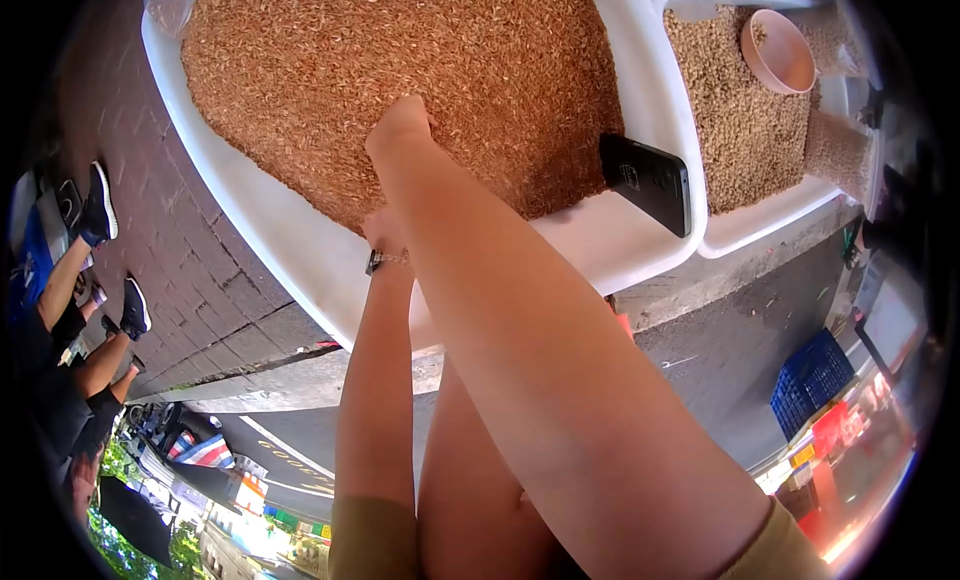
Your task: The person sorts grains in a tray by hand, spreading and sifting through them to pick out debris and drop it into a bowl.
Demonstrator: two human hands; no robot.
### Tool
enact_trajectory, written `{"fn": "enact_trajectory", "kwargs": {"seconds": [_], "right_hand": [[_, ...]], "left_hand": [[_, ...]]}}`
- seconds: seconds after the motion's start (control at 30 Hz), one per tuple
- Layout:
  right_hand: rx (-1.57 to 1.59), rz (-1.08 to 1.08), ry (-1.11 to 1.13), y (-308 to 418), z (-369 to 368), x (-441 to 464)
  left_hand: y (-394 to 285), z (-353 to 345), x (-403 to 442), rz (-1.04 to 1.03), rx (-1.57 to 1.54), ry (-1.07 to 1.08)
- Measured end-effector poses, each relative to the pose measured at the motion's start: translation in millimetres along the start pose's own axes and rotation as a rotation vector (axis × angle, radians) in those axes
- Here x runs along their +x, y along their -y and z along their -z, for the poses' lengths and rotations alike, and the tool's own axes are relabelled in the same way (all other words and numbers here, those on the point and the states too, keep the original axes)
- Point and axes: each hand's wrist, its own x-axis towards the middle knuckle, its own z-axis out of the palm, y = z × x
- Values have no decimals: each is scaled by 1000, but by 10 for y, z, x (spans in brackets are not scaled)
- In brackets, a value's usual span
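Note:
A large white tub (pixel 270 215) holds a heap of small reddish-brown dried pieces (pixel 300 70), whose exact kind I cannot make out. My right hand (pixel 400 125) reaches into the middle of the heap, its fingers hidden by the hand itself and by the pieces. Closer to me, my left hand (pixel 379 223) meets the heap's near edge, with a dark watch and a bracelet on its wrist. Its fingers are out of sight too. Leaning at the tub's right inner side is a black phone (pixel 650 183), apart from both hands.
To the right stands a second white tub (pixel 745 235) of beige pieces (pixel 735 110), with a pink bowl (pixel 778 52) on them. A blue crate (pixel 810 380) is on the road at the lower right. Other people's legs and dark shoes (pixel 100 205) show at the left.

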Motion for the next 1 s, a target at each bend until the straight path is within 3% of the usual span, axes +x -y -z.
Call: {"fn": "enact_trajectory", "kwargs": {"seconds": [0.27,0.43,0.53,0.63,0.73,0.87,0.97,1.0], "right_hand": [[-107,43,-13,-15,6,-86],[-175,59,-44,-39,-71,-289],[-207,132,-245,-148,-333,-488],[-120,67,-225,-162,-541,-689],[-84,74,-150,-200,-697,-899],[41,68,-158,-348,-749,-1166],[238,75,-227,-561,-939,-1152],[261,73,-215,-574,-933,-1121]], "left_hand": [[0,109,6,-65,-113,126],[-111,233,-58,-7,-205,83],[-139,349,-43,1,-55,216],[-234,396,-240,28,-97,404],[-191,205,-425,-62,-187,426],[-240,330,-486,-130,-32,286],[-204,234,-552,-222,-179,-93],[-183,245,-529,-230,-287,-23]]}}
